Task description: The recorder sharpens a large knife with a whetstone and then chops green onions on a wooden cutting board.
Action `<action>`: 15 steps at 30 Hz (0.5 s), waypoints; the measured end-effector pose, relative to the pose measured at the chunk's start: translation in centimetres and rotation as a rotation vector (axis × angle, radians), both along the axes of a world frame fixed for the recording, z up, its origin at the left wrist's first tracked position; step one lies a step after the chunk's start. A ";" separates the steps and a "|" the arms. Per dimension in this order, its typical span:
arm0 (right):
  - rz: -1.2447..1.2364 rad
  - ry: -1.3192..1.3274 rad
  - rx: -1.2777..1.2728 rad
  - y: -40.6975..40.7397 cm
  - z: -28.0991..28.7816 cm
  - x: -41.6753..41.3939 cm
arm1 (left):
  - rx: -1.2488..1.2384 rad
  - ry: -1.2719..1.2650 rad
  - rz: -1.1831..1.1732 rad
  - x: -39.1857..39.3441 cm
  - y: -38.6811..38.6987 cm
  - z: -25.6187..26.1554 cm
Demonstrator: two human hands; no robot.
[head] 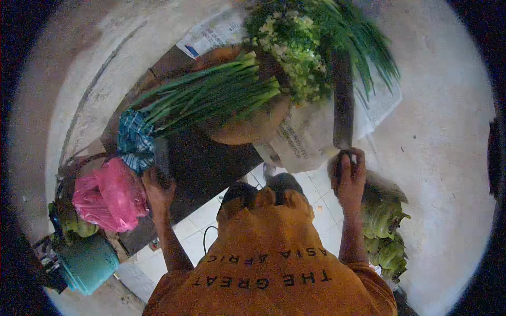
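My right hand [350, 175] is closed around the near end of a long dark blade-like tool [343, 98], apparently a large knife, which points away from me. On the left, my left hand [160, 187] has its fingers curled at the base of a blurred grey flat object [162, 152]; its kind is unclear. A blue checked cloth [136, 138] lies just beyond that hand. Long green scallions [205, 93] rest across a round wooden chopping board [237, 132]. Cut pale-green leafy vegetables [296, 47] are heaped beyond the board, with more scallions [367, 51] at their right.
Printed paper [312, 138] lies under the vegetables. A pink plastic bag [114, 197] sits beside my left hand, with a teal bucket [89, 262] nearer me. Green bunches, possibly bananas [381, 221], are beside my right forearm. White tiles [197, 221] show below.
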State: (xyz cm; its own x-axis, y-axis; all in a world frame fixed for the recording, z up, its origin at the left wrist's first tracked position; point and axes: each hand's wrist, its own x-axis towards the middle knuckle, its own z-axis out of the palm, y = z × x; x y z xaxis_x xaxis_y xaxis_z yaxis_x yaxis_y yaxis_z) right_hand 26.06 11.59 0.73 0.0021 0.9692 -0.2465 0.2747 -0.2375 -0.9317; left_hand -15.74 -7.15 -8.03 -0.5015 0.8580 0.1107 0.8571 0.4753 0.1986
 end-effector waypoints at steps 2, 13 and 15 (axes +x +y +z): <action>0.007 0.012 -0.025 0.6 -0.1 1.2 | 0.003 0.140 -0.092 0.2 0.1 -0.2; 0.356 -0.364 0.119 -2.0 -0.5 4.2 | 0.312 -0.081 -0.504 17.8 20.3 2.0; 0.367 -0.429 0.042 -2.2 -0.2 4.2 | 0.333 -0.049 -0.491 18.2 22.2 1.9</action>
